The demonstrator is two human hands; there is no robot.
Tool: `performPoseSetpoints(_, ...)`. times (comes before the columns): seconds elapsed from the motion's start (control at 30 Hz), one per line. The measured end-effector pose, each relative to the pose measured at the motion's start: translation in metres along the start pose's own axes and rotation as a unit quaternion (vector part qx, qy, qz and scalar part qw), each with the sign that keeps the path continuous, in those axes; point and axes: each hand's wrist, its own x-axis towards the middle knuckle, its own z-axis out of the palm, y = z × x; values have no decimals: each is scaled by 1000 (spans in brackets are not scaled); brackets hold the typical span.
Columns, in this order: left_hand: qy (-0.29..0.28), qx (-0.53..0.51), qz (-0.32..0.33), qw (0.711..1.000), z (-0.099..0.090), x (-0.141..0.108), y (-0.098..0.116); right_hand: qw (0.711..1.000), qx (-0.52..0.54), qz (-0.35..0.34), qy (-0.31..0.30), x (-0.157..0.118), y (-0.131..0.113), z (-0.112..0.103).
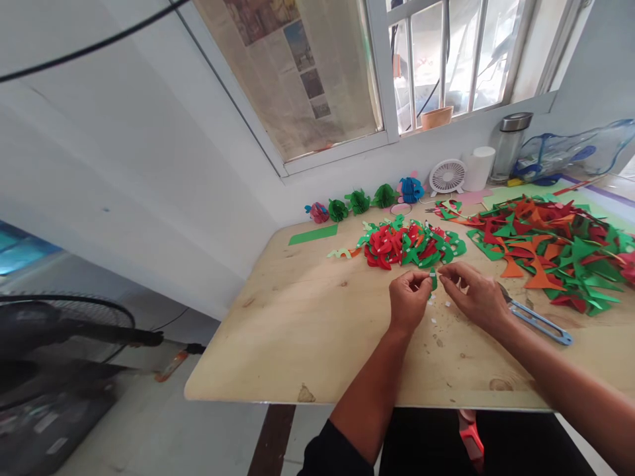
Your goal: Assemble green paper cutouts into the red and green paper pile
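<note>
My left hand (411, 297) pinches a small green paper piece (433, 277) that carries a whitish patch, above the wooden table (297, 330). Just right of that piece is my right hand (471, 291), its thumb and forefinger close together; whatever they hold, if anything, is too small to make out. Beyond my hands lies a pile of red and green cut paper shapes (417, 244) with small white patches. Tiny white bits (433, 320) are scattered on the tabletop between my hands. A blue-grey cutter (540, 320) rests beside my right wrist.
Red, orange and green paper scraps (555, 244) heap at the right. Folded paper balls (358, 201), a white fan (447, 176) and a glass bottle (509, 149) line the wall. A green strip (313, 235) lies back left; a large black fan (64, 344) stands beyond the table's left edge.
</note>
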Motion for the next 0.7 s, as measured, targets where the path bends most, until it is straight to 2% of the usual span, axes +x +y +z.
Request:
performPoseSetpoints(0.13,-11,68,39,997,1,-3,2,988,-97,-118,36,-2,2,2)
performPoseSetpoints(0.27,-17,131,90,987,0,-3,1,974,-146,-167,44,-1,4,4)
performPoseSetpoints(0.5,-19,158,154,975,-2,-4,-3,977,-151,-150,9,-2,2,2)
performPoseSetpoints(0.7,-35,176,160,971,-3,-4,-4,979,-140,-149,3,-2,5,2)
